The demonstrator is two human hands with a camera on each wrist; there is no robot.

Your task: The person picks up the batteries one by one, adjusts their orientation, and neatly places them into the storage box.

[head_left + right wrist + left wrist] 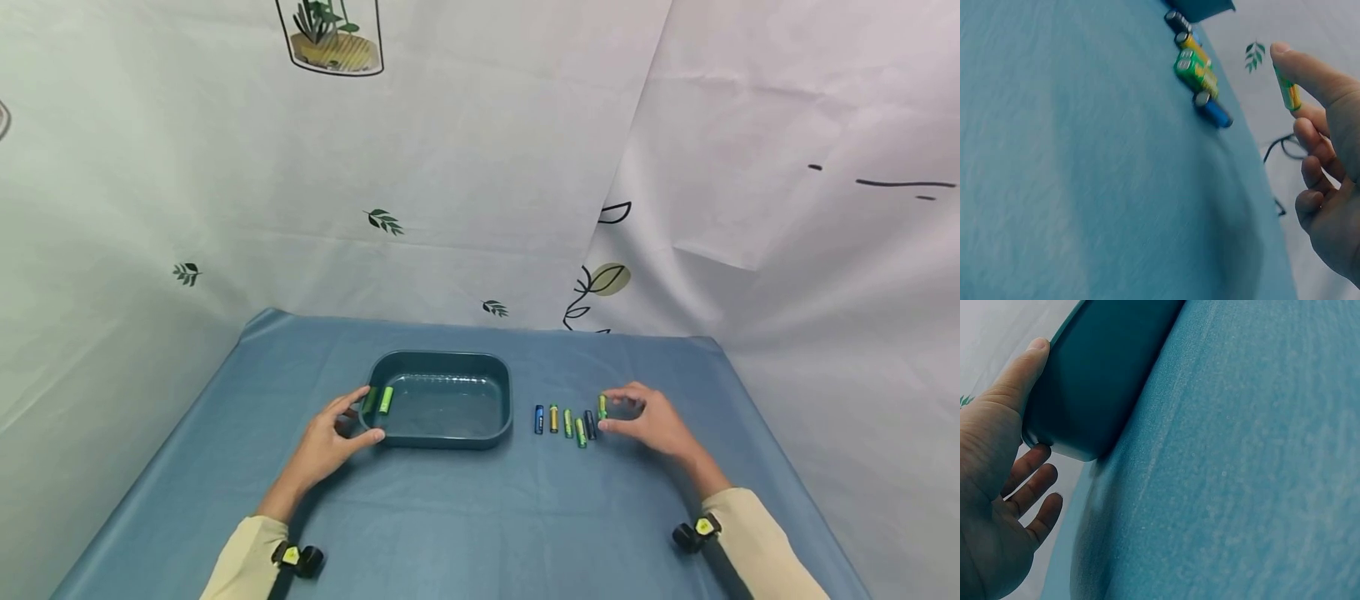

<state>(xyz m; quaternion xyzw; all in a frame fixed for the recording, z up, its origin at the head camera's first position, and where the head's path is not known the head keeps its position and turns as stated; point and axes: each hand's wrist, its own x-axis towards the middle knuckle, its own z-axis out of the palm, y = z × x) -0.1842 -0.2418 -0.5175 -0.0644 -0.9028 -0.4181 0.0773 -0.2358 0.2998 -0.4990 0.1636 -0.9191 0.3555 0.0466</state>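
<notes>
At the left end of the dark teal tray, my left hand grips the corner. Its thumb presses the near side, and another fingertip touches the tray around the corner. Inside the tray a green battery lies near the left wall, which carries a darker green reflection. My right hand pinches a green and yellow battery between thumb and index finger, raised above the cloth in the right wrist view; the other fingers curl loosely.
Between tray and right hand lies a row of several batteries: a blue battery, a yellow battery, two green batteries and a dark battery. A blue cloth covers the table; a pale printed curtain hangs behind it.
</notes>
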